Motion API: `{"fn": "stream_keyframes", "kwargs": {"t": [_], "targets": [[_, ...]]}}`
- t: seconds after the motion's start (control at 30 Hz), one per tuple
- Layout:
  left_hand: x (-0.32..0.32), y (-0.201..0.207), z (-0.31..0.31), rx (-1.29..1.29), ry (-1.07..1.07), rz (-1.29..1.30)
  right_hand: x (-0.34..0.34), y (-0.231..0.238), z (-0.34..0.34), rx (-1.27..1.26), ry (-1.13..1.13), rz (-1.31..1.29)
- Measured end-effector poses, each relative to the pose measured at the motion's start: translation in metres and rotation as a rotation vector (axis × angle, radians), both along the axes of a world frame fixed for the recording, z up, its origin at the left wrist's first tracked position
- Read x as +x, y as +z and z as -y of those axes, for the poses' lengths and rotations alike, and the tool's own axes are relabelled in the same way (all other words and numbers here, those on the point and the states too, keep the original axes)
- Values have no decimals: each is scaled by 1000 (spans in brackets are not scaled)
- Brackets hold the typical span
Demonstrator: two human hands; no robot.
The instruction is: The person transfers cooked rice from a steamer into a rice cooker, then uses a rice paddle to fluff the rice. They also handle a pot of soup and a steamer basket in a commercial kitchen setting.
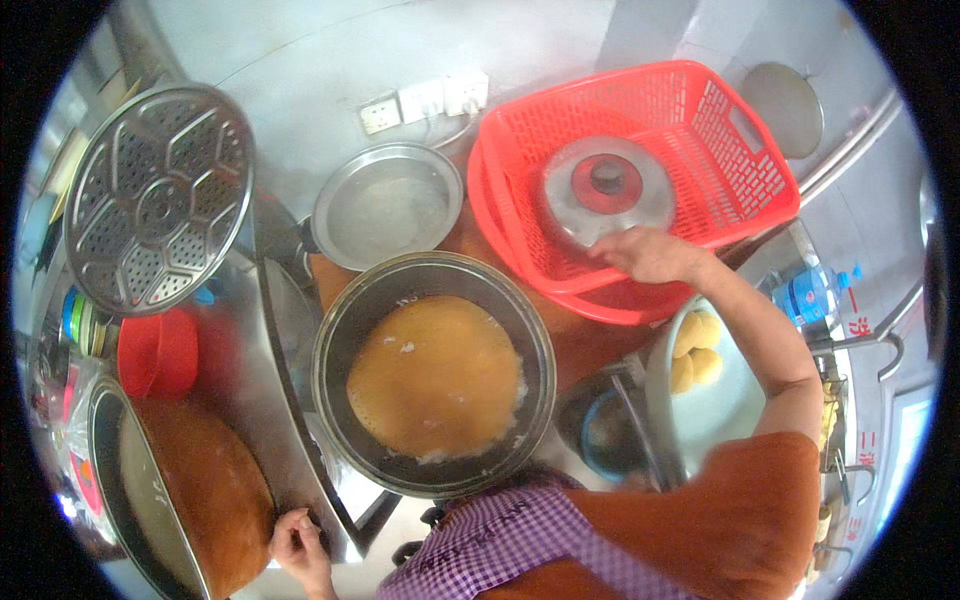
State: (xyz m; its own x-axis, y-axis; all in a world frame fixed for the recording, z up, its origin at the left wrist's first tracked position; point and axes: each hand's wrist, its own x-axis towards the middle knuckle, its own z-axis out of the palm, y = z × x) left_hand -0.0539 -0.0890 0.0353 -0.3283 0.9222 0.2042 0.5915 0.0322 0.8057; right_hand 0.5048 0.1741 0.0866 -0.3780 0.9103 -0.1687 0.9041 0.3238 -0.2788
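Observation:
My right hand (645,255) reaches into a red plastic basket (745,200), its fingers closed at the near rim of a steel lid (650,185) with a red centre and dark knob. Below the basket stands a deep round pot (335,350) with cloudy yellow-brown liquid (435,375) and whitish bits at the liquid's edge. Low on the left, my left hand (298,540) is curled closed beside a steel counter's edge. It is close to a brown half-round surface (205,500) by a large pot (107,425); nothing shows in its fingers.
A shallow steel pan (330,220) sits behind the pot. Upright at left stands a perforated steamer plate (160,200), above a red container (160,355). On the right are a pale basin (730,420) with several yellow lumps (705,365) and a plastic bottle (803,297). Wall sockets (425,100) are behind.

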Motion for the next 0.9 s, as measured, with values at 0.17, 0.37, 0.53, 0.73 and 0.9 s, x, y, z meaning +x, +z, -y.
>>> {"fn": "stream_keyframes", "kwargs": {"t": [0.17, 0.37, 0.53, 0.73, 0.9], "targets": [[16, 16, -1, -19, 24, -21, -24, 12, 2, -70, 184, 32], [-4, -2, 0, 7, 23, -96, -18, 15, 19, 353, 176, 402], [9, 11, -3, -14, -16, 32, 12, 45, 39, 607, 49, 208], [67, 49, -50, 11, -221, 111, 32, 20, 37, 494, 21, 321], [179, 91, -170, -129, -592, 415, 14, -13, 35, 361, 78, 413]]}}
